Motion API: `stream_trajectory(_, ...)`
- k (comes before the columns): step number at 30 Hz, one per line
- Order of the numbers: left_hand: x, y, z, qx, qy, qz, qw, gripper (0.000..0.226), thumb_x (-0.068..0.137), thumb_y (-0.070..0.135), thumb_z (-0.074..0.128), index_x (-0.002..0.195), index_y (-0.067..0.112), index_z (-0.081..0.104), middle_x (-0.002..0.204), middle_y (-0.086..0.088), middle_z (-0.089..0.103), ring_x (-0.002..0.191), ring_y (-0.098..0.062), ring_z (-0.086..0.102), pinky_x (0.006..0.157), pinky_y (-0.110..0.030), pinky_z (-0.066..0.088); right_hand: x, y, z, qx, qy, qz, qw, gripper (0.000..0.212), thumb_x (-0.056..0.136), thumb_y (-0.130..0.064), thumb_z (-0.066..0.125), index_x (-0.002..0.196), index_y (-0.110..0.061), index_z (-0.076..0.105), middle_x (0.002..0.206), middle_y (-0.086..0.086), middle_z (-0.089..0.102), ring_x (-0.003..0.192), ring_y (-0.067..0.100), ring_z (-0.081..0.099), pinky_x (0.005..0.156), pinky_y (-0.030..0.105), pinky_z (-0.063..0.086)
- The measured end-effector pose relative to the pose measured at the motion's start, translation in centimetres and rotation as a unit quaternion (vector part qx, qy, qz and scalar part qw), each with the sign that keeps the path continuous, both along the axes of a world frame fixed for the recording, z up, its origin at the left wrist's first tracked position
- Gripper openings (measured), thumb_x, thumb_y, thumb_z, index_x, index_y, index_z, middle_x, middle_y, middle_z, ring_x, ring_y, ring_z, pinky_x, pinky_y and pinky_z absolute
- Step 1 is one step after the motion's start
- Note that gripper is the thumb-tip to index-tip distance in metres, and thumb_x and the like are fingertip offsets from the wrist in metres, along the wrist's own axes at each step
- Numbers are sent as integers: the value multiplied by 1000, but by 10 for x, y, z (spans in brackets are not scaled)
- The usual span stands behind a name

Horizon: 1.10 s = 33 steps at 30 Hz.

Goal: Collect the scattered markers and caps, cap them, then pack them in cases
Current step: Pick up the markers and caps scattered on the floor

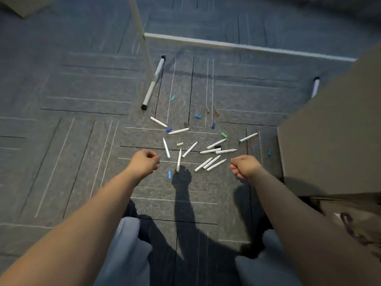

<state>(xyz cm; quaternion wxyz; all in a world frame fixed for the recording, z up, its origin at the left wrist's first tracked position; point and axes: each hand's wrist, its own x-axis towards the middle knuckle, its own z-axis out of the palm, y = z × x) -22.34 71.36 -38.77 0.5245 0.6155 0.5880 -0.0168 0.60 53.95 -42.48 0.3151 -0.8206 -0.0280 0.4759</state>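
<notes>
scattered white markers [179, 161] lie flat — long axes pointing every way

markers [210, 163]: white, uncapped, scattered on carpet | caps [197, 116]: loose, coloured

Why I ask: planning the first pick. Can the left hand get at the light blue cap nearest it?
Probably yes: the light blue cap lies on bare carpet beside the left hand, nothing covering it.
</notes>
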Motion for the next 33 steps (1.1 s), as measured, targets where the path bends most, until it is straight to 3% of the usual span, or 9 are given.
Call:
stream_trajectory(3,20,19,-70,-10,26,-15,999,20,91,8,54,72,16,56,79,-10,60,68,-22,56,62,-26,43,9,22,-69,-48,-7,-14,999,25,94,-11,53,69,-18,52,69,1,55,53,10,51,48,19,41)
stream_trajectory(6,34,29,-139,-15,61,-28,998,20,89,11,56,70,16,58,85,-17,66,82,-27,63,76,-36,51,14,35,-134,-85,-17,-21,996,24,93,-13,53,69,-18,52,76,4,58,61,15,52,57,24,46)
stream_trajectory(9,47,31,-198,-5,108,-49,993,13,89,15,56,85,8,66,96,-19,69,94,-32,64,80,-36,50,20,40,-198,-125,-44,-33,991,18,90,-18,54,78,-10,63,85,11,60,78,25,58,77,34,51)
stream_trajectory(12,62,34,-245,24,148,-62,987,18,89,20,58,101,8,65,108,-15,67,102,-31,61,82,-32,46,22,45,-236,-161,-83,-57,982,24,91,-22,53,82,-2,63,89,20,62,91,33,62,72,29,42)
stream_trajectory(15,77,39,-276,67,160,-95,980,24,88,33,62,100,13,57,104,-11,66,95,-30,61,78,-33,48,24,53,-264,-170,-110,-85,976,37,92,-32,57,103,3,66,111,21,66,107,35,60,76,30,42)
stream_trajectory(19,89,41,-291,83,196,-147,966,33,89,40,62,100,12,48,89,-6,58,71,-21,53,55,-30,36,22,61,-279,-176,-125,-55,975,38,90,-35,61,109,-3,63,114,16,64,107,33,60,74,27,40)
stream_trajectory(23,93,41,-302,86,229,-153,957,37,88,38,63,107,10,47,95,-8,60,80,-27,59,56,-31,38,21,66,-280,-187,-115,-34,975,35,88,-32,62,107,-3,64,112,16,66,102,31,62,69,24,37)
stream_trajectory(27,98,43,-307,81,236,-170,953,28,90,31,62,101,8,50,91,-8,60,75,-24,57,57,-31,41,24,69,-279,-190,-117,-40,974,37,89,-33,58,103,0,64,108,18,66,99,33,62,68,27,39)
stream_trajectory(33,101,36,-291,128,225,-157,953,25,95,31,44,102,8,49,90,-5,55,84,-31,59,63,-32,40,22,66,-280,-118,-95,-161,975,43,88,-35,50,108,3,59,109,21,64,98,36,61,82,36,49)
